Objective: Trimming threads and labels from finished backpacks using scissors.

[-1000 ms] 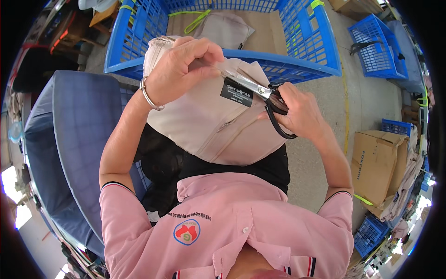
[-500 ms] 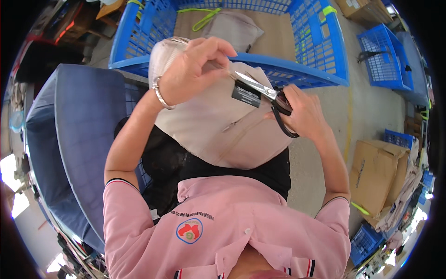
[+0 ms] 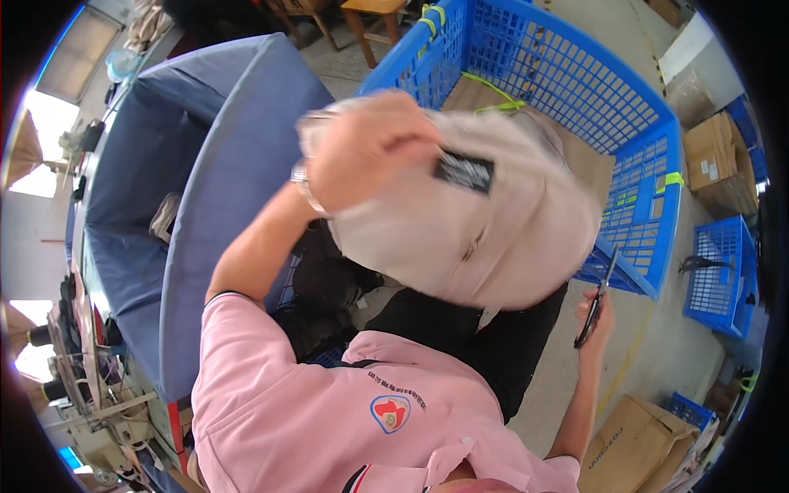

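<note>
A beige fabric bag point(image 3: 436, 234), probably a backpack, hangs tilted above my lap, blurred by motion. It carries a black label point(image 3: 464, 172) and a short zip lower down. My left hand point(image 3: 374, 152), wearing a bracelet point(image 3: 306, 189), is closed on the bag's upper left end. Off to the right, apart from the bag, my right hand point(image 3: 603, 330) grips scissors point(image 3: 606, 282) by their black handles. The blades point up and look nearly closed together.
A large blue plastic crate point(image 3: 567, 49), lined with cardboard, stands just beyond the bag, with pale fabric and a yellow-green strap inside. At left is a big blue cloth-sided bin point(image 3: 222, 156). Cardboard boxes point(image 3: 641, 440) and a smaller blue crate point(image 3: 719, 275) stand on the right.
My left hand has lifted and swung the bag to the right in view. The scissors, formerly spread over the bag by the label, have moved away right and down. My view has turned left.
</note>
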A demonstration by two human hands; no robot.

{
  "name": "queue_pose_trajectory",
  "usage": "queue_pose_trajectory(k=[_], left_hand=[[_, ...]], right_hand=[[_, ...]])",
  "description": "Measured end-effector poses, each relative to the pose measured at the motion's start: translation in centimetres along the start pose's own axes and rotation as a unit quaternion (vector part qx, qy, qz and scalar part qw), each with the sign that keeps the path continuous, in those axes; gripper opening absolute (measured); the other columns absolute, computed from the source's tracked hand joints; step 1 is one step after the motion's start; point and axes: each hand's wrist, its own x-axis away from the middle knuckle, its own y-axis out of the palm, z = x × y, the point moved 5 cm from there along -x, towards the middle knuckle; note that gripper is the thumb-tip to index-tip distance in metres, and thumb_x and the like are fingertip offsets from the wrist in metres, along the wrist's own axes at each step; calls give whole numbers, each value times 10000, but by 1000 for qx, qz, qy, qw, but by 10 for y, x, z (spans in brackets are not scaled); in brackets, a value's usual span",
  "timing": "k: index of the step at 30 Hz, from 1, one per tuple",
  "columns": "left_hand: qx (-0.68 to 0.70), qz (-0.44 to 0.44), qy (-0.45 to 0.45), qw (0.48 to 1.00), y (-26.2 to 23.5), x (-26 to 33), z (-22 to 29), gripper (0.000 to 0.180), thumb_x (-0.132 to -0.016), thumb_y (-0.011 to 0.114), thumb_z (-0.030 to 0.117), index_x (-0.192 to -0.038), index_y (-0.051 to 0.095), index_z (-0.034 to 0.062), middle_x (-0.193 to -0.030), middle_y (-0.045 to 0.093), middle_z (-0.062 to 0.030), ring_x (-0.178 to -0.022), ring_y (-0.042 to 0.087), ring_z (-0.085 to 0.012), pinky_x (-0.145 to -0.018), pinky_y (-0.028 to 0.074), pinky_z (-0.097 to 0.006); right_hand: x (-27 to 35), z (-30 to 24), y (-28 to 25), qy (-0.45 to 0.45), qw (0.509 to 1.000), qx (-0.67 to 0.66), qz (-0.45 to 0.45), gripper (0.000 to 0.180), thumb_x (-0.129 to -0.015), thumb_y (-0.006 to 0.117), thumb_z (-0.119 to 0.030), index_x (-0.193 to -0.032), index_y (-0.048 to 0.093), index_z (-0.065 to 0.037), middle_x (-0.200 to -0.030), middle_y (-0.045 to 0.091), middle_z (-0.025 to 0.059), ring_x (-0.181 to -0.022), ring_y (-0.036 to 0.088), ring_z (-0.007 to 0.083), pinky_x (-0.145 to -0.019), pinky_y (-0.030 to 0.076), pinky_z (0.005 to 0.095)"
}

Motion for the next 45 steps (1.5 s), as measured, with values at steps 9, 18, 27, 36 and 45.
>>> queue_pose_trajectory(k=[9,18,27,36,45], left_hand=[[-169,493,-212,826,-328,69,-129,317,-808,780,308,-1042,756,96,-939,720,-47,-844,650,-152,-810,499,-264],[-125,117,-373,912,-225,57,-259,687,-895,599,554,-1348,551,40,-1361,565,-183,-1315,485,-292,-1124,311,-365],[-416,16,-154,896,-181,-14,-256,587,-910,625,448,-1353,562,68,-1466,452,-209,-1385,400,-324,-1143,283,-400],[-228,-142,-40,962,94,-145,-214,442,-869,687,386,-1183,660,76,-1338,581,-156,-1249,540,-308,-1046,412,-388],[-191,-597,-260,735,507,-80,-403,743,-864,560,614,-1297,569,10,-1349,552,-226,-1230,541,-369,-1045,415,-417]], right_hand=[[2,-20,28,30,999,5,-22,263,-896,709,-240,-964,606,-7,-756,559,27,-665,521,111,-619,450,269],[13,-24,36,22,996,79,-33,254,-902,713,-239,-948,617,-9,-731,558,14,-677,510,83,-614,439,245],[31,11,41,49,992,117,21,428,-816,785,-343,-970,589,5,-764,572,127,-641,522,269,-628,453,357],[46,57,39,126,975,75,164,490,-875,718,-409,-1065,567,16,-836,517,84,-737,516,193,-673,449,308],[61,110,18,312,904,44,289,408,-977,549,-346,-1119,530,36,-945,491,75,-853,475,182,-795,413,316]])
